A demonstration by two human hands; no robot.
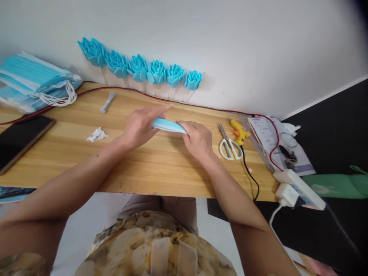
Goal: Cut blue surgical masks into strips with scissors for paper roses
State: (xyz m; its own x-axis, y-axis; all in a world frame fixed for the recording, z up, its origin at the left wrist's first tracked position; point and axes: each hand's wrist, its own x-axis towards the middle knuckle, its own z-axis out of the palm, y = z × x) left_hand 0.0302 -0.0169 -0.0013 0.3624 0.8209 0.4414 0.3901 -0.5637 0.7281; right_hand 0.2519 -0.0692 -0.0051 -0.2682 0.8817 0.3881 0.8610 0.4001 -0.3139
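Head view: one folded blue mask [168, 125], low over the counter [161, 168], its long axis running left to right and dipping toward my right. My left hand [140, 126] grips its left end with the fingers stretched flat. My right hand [198, 140] is closed on its right end. Scissors [230, 145] lie just beyond my right hand.

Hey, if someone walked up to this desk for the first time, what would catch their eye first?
First, the row of blue flowers leaning on the white wall at the back of the wooden table. Next, mid-table, the left hand and right hand hold a folded blue piece between them. A stack of blue masks lies far left; scissors and a yellow glue gun lie on the right.
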